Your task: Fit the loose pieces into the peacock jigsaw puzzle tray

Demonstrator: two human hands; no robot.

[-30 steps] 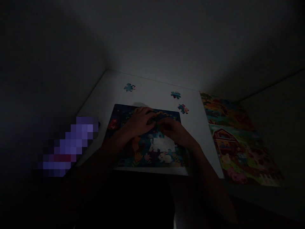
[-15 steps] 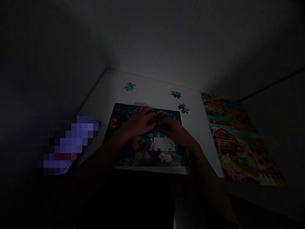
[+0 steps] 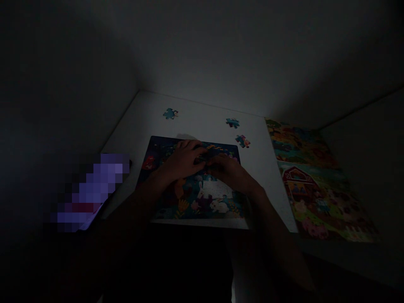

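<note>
A dark, colourful jigsaw puzzle (image 3: 181, 206) with rabbits and plants lies in front of me, with a pale gap (image 3: 217, 189) right of its middle. Spread over its upper part, my left hand (image 3: 188, 159) rests open, palm down, with the thumb towards the right. Close beside it, my right hand (image 3: 227, 169) bends over the puzzle with its fingers curled together just above the gap. Whatever those fingertips hold is hidden in the dark. Beyond the puzzle lie three loose puzzle pieces: one at the left (image 3: 170, 113), one at the right (image 3: 232, 123) and one nearer (image 3: 243, 141).
The white table (image 3: 202, 111) meets a wall at its far edge. At the right lie a farm picture (image 3: 318, 202) and an animal landscape picture (image 3: 296, 143). A blurred-out bright device screen (image 3: 97, 185) stands at the left, beside my left forearm.
Both hands stay almost in place over the puzzle. The view has shifted very slightly. The loose pieces lie as before.
</note>
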